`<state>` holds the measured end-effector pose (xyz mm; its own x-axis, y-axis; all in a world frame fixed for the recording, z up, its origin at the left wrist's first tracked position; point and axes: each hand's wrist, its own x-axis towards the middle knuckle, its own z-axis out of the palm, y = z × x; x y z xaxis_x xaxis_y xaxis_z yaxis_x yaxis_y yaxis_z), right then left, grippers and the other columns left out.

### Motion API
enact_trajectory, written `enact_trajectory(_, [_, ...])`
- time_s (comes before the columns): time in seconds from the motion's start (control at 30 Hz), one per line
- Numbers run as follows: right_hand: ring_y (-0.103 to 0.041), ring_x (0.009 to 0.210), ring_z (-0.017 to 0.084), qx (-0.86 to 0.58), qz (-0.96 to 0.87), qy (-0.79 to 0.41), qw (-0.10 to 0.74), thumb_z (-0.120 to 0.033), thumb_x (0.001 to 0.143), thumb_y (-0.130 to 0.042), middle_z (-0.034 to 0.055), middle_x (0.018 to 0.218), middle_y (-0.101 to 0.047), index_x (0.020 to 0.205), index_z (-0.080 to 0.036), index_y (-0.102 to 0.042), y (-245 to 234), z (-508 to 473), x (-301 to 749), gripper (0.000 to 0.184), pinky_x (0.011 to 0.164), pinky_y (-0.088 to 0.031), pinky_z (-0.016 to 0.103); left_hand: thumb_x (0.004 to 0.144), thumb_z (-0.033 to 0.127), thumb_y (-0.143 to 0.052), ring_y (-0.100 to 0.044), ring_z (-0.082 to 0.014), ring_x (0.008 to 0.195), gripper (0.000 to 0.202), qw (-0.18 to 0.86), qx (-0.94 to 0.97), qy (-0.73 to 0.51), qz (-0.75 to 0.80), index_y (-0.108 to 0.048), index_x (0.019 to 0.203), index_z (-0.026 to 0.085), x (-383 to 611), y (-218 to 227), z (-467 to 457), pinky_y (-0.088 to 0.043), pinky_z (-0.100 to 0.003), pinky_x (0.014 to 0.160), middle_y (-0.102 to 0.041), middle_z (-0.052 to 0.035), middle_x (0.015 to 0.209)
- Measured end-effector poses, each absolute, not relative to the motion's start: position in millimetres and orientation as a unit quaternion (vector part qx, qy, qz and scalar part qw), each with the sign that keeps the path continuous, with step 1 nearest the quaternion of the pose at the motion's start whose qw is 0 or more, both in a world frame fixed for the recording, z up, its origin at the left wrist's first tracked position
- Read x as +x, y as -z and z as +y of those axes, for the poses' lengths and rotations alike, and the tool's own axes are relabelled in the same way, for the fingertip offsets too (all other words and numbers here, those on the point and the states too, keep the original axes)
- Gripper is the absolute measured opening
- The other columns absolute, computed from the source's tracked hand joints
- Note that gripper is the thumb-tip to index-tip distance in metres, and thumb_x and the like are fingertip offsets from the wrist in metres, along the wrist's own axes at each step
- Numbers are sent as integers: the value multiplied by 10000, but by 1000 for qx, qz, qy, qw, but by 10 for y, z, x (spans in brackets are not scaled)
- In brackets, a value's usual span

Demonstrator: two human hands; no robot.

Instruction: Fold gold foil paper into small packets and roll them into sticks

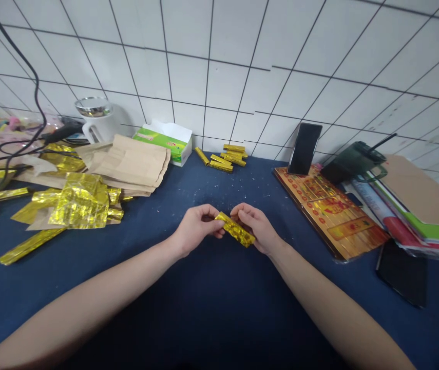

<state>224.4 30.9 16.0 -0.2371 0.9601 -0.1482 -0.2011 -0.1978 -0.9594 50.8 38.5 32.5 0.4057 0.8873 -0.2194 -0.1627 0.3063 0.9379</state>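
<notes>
**Left hand:** the left hand (196,229) is held above the table, at the left end of the gold foil strip (235,229).
**Right hand:** the right hand (256,227) is held opposite, at the right end of the same strip.
**Finger state:** both hands are closed narrowly. The strip is pinched by the left fingers (212,216) and gripped by the right fingers (242,213). Exact fingertip placement is partly hidden by the foil.
**Strip position:** held between both hands, tilted across the view, above the blue tablecloth (146,246); contact with the cloth is not seen.
**Folded bars:** a small group of gold foil bars (223,156) is laid ahead of the hands, near the tiled wall (219,67).
**Left side:** a heap of crumpled gold foil sheets (80,203) is placed beside a stack of brown paper sheets (130,164). A single gold foil bar (30,246) is lying nearer the front.
**Rear left:** a tissue box (163,141) is set against the wall, and a white electric kettle (99,121) is seen behind the paper.
**Right side:** a red-and-gold printed board (327,213) is laid flat, with a smartphone (304,149) propped upright at its far edge. A black tablet (401,272) is lying nearer the front.
</notes>
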Motion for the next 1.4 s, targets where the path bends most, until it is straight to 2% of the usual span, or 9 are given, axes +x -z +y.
enact_trajectory(0.17, [-516,441,113,-408,-427,-649,480,-495,750,-565,-16,623,-578,819,-200,-594,-157,329,2258,304,420,-415,248,616,155,-720,-605,-95,523,220,707,358,-444,419,-513,678,115,461,-311,489,-518,-216,553,-612,7,590])
enact_trajectory(0.6, [-516,422,93,-412,-442,-648,463,-390,743,-620,-16,588,-609,852,-190,-588,-137,335,2255,230,427,-409,224,699,61,-637,-615,-101,531,150,722,300,-457,423,-497,688,112,456,-279,494,-520,-207,566,-624,-21,599])
enact_trajectory(0.73, [-512,405,89,-419,-419,-610,527,-381,743,-615,-31,609,-616,862,-211,-538,-129,316,2208,222,407,-395,218,722,63,-616,-629,-103,570,164,720,280,-478,418,-477,661,123,454,-265,508,-522,-207,612,-610,-5,579])
enact_trajectory(0.9, [-506,406,73,-437,-453,-534,565,-260,700,-659,-45,615,-612,763,-196,-541,-81,307,2171,148,424,-386,213,748,52,-577,-642,-114,608,159,723,252,-487,420,-467,660,126,462,-234,509,-524,-220,646,-621,-20,609])
enact_trajectory(1.13, [-504,416,75,-456,-482,-484,572,-251,697,-658,-52,655,-603,817,-205,-577,-28,330,2178,153,435,-390,230,740,90,-608,-643,-140,625,170,743,243,-465,415,-481,633,122,501,-250,436,-518,-241,638,-623,-41,618])
enact_trajectory(1.2, [-499,419,74,-473,-497,-467,557,-257,708,-653,-50,620,-596,753,-194,-585,-17,330,2187,103,465,-399,238,753,120,-605,-639,-142,627,131,749,247,-451,417,-510,663,116,500,-253,434,-513,-247,625,-631,-53,644])
enact_trajectory(1.3, [-498,421,77,-489,-503,-464,540,-259,713,-653,-51,548,-576,649,-184,-569,-4,337,2220,130,503,-401,245,774,170,-590,-629,-139,632,106,741,262,-439,436,-530,705,118,467,-244,477,-506,-255,617,-623,-45,658])
enact_trajectory(1.4, [-500,429,82,-475,-493,-497,533,-264,721,-643,-39,568,-592,657,-182,-575,-3,356,2264,124,491,-388,242,758,204,-614,-606,-124,627,127,731,278,-435,445,-530,710,120,420,-247,544,-498,-270,633,-612,-33,680])
